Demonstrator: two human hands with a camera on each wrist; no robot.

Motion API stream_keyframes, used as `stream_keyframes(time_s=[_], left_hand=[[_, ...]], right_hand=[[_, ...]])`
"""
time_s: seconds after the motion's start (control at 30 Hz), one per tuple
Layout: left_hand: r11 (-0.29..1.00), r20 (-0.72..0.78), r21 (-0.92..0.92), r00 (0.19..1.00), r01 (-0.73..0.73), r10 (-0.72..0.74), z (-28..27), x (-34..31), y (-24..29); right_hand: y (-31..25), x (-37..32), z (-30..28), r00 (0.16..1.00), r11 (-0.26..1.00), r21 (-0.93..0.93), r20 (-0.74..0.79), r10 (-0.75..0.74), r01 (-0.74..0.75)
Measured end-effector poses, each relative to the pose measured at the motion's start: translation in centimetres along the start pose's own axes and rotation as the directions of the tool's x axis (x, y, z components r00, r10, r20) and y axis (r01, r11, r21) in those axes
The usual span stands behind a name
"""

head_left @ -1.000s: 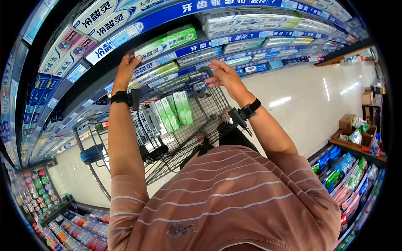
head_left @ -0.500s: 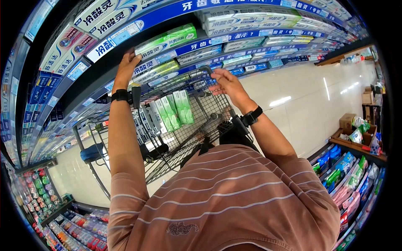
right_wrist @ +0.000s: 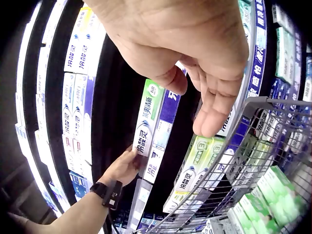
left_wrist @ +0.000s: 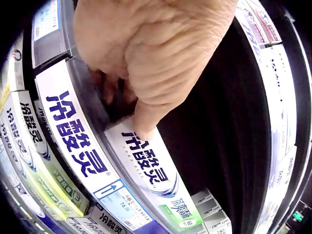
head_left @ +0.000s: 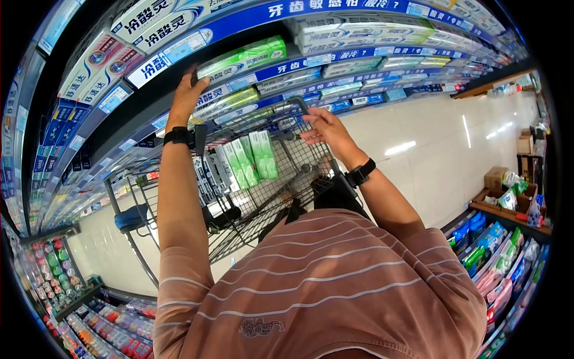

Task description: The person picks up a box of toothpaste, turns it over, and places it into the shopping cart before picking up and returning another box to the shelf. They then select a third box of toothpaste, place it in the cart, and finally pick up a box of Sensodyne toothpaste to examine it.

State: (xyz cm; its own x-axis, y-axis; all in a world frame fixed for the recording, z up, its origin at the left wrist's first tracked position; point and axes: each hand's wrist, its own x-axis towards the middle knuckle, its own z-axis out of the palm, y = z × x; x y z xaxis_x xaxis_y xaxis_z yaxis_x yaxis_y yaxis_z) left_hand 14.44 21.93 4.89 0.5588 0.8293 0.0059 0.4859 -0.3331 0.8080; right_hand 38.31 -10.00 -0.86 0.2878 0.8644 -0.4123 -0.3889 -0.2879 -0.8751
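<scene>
A green-and-white toothpaste box [head_left: 254, 57] lies along the front of a shelf. My left hand [head_left: 189, 99] is at its left end. In the left wrist view the thumb [left_wrist: 145, 124] presses on the printed front of the toothpaste box [left_wrist: 161, 178], while the other fingers curl past its end, partly hidden. My right hand [head_left: 332, 133] holds nothing, its fingers loosely bent beside the corner of the wire shopping cart [head_left: 293, 102]. Seen from the right wrist, the right hand [right_wrist: 195, 53] hangs above the cart rim [right_wrist: 258, 101], thumb and fingers apart.
Green-and-white boxes [head_left: 245, 161] stand inside the cart, beside several grey-white ones. Shelf edges with a blue label strip [head_left: 335, 57] run close above and below the left hand. Stacked toothpaste boxes [head_left: 359, 33] are further right. Pale floor [head_left: 412, 128] lies right of the cart.
My right hand has come down slightly and closer to the cart corner. The left hand stays at the end of the toothpaste box, which keeps its place on the shelf.
</scene>
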Motion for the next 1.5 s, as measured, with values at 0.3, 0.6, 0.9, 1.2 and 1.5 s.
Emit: stream_keyframes(time_s=[0.3, 0.6, 0.9, 1.2, 1.5], left_hand=[[0.954, -0.018, -0.235, 0.980, 0.186, -0.196, -1.1, 1.5, -0.5], [0.908, -0.047, -0.274, 0.938, 0.317, -0.342, -0.9, 3.4, -1.1], [0.939, 0.038, -0.201, 0.960, 0.281, -0.279, -1.5, 2.7, -1.0], [0.904, -0.067, 0.344, 0.953, -0.255, 0.294, -0.6, 0.0, 0.0], [0.862, -0.108, 0.400, 0.918, -0.311, 0.381, 0.9, -2.4, 0.4]], right_hand=[[0.1, 0.1, -0.3, 0.999, 0.999, 0.027, -0.033, 0.032, -0.031], [0.7, 0.5, -0.7, 0.997, 0.998, 0.030, -0.046, 0.064, -0.062], [0.3, 0.6, -0.3, 0.992, 0.994, 0.038, -0.065, 0.109, -0.106], [1.2, 0.7, -0.7, 0.995, 0.995, 0.043, -0.034, 0.093, -0.091], [1.7, 0.8, -0.5, 0.995, 0.995, 0.024, -0.017, 0.097, -0.096]])
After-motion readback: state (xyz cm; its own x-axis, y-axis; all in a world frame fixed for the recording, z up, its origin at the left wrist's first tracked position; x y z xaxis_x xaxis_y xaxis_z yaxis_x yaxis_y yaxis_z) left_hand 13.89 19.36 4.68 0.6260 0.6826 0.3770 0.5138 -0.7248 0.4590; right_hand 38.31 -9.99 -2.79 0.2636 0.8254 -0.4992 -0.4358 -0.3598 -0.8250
